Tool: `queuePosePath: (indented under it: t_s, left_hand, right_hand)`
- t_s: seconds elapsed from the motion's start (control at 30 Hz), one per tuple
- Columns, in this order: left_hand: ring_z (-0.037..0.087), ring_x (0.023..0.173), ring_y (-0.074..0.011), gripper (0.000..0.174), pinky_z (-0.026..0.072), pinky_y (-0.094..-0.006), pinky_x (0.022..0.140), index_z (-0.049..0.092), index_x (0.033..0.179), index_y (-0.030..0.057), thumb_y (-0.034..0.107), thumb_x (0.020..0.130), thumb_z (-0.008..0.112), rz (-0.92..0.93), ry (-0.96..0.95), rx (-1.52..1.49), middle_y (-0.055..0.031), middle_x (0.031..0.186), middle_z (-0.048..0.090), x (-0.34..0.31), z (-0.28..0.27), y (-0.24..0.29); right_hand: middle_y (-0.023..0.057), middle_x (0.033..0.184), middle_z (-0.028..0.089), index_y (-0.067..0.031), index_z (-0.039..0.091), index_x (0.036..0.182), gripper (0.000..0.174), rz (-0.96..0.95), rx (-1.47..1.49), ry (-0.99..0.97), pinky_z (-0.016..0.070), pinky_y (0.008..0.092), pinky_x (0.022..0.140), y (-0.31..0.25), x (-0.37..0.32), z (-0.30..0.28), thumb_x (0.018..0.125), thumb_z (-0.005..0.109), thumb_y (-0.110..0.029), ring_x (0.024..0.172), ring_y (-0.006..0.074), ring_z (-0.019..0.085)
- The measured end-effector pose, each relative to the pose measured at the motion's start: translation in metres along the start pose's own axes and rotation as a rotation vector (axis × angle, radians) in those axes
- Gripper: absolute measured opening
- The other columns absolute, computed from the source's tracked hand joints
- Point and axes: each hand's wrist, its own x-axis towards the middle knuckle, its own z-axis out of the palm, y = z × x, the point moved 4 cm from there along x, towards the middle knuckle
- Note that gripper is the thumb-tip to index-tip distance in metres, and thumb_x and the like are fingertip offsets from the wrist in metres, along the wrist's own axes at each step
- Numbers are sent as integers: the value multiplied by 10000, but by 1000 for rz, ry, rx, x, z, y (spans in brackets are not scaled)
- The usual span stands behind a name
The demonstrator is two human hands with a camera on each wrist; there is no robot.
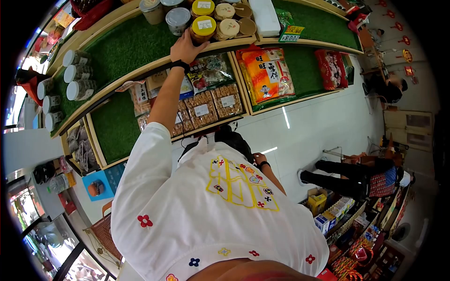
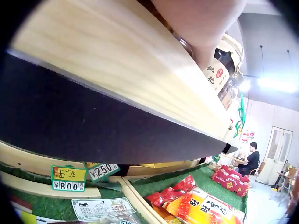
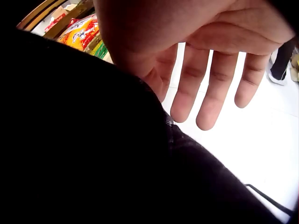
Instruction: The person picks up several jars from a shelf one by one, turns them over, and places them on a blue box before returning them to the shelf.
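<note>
On the upper shelf in the head view, my left hand (image 1: 185, 48) is at a jar with a yellow lid (image 1: 204, 26), fingers along its left side and thumb across its front. Another yellow-lidded jar (image 1: 203, 6) stands behind it, and a grey-lidded jar (image 1: 178, 21) is just left of the fingers. In the left wrist view the hand (image 2: 201, 23) reaches over the wooden shelf edge, its fingertips hidden. My right hand (image 1: 258, 159) hangs low beside the body. The right wrist view shows this hand (image 3: 210, 60) with fingers loosely extended and holding nothing, next to dark cloth.
Paper-topped jars (image 1: 228, 28) and a white box (image 1: 265, 18) stand to the right on the shelf. Below lie bagged nuts (image 1: 201, 110) and a red-orange snack bag (image 1: 260, 75). White-lidded jars (image 1: 75, 73) stand at left. A person (image 1: 356, 178) is at the right; another sits (image 1: 389, 89) farther back.
</note>
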Motion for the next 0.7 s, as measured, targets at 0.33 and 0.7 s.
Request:
queuePosePath:
  t_s: [0.33,0.7]
  left_hand:
    - [648,762,-298,840,536,-391,596,430,1270,45,666,730,596,-29,-96,33,-148,921,662,1,5,-2]
    - [652,718,-291,864,539,-385,565,427,1279,48,696,725,571,-19,-90,38,-146,923,666,1,4,-2]
  right_hand:
    - [79,850,686,-63,630,1021,234,-48,-89,-6,470,271,503,-38,14,-12,853,585,-221,646,164,649]
    - [77,843,689,-65,657,1016,231,-139,-279,28,521,280,568,-35,8,9,835,585,-188,647,159,652]
